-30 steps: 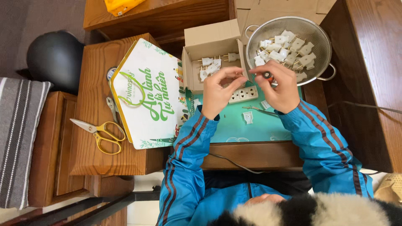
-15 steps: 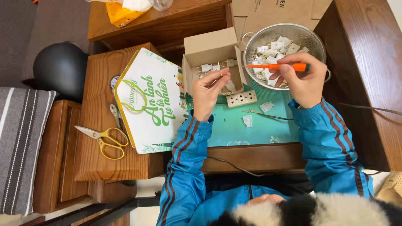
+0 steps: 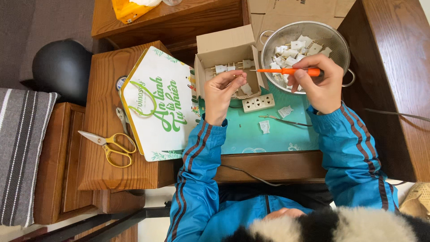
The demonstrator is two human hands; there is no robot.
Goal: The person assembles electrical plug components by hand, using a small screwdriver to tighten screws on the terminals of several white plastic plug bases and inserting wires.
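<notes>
A: Surface?
B: I see a teal desk mat (image 3: 251,134) on a wooden desk (image 3: 277,166); yellow-handled scissors (image 3: 109,144) far left.
A: Hands?
B: Left hand (image 3: 222,96) pinches a small part at the open cardboard box (image 3: 228,60). Right hand (image 3: 320,85) is clamped on an orange-handled screwdriver (image 3: 286,71) over the metal colander (image 3: 309,49).

Head camera, straight down, moderately close
</notes>
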